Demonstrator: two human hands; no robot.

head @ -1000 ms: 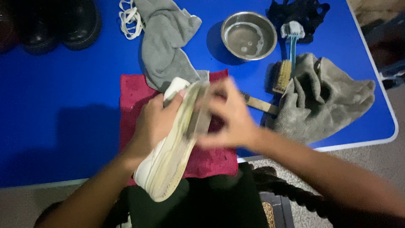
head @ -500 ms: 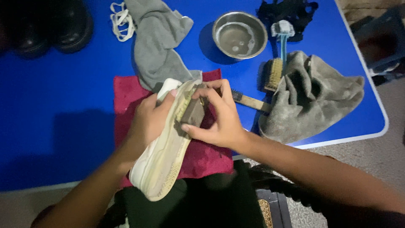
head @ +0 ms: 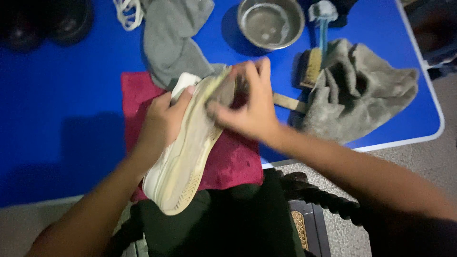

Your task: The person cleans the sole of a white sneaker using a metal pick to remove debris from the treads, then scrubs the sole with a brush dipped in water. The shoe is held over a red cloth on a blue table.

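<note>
Since half a second ago, the right hand (head: 247, 112) has slid up toward the toe end of the pale cream sneaker (head: 190, 143), and its outline is now motion-blurred. Its fingers are curled against the sole near the toe, pressing something small and greyish there (too blurred to say what it is, or how tightly it is held). The left hand (head: 162, 123) is closed around the shoe's upper, thumb and fingers wrapped over the white side, holding it tilted with the dirty sole facing up. The sneaker sits over a dark red cloth (head: 233, 162) spread at the near edge of the blue worktop (head: 62, 104), heel end overhanging toward the person's lap.

Behind the shoe lies a crumpled grey cloth (head: 169, 47) with a white lace (head: 127, 14) beside it. A round steel bowl (head: 270, 23) stands farther back. To the right, a wooden bristle brush (head: 312, 66) and a blue-handled toothbrush (head: 323, 28) rest beside a rumpled grey-beige towel (head: 362, 90).
</note>
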